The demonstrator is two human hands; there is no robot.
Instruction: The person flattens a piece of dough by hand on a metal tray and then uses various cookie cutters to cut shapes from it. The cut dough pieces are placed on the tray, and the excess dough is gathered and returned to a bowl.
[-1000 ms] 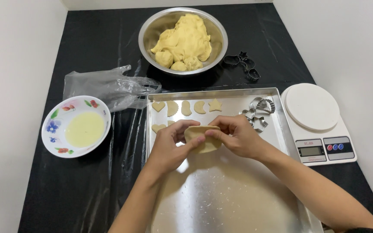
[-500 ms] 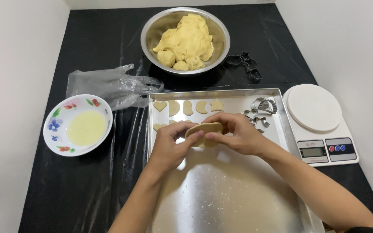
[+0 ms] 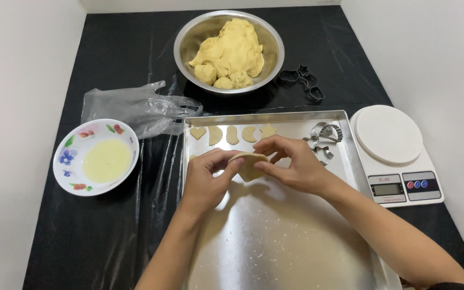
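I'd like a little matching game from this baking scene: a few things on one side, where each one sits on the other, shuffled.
Things:
1. steel bowl of dough
2. flowered bowl of pale liquid
3. kitchen scale
4. flat piece of dough

Places:
A. to the right of the baking tray
B. between the left hand and right hand
C. at the far end of the black table cover
D. to the left of the tray, near the plastic bag

Pairs: 1-C, 2-D, 3-A, 4-B
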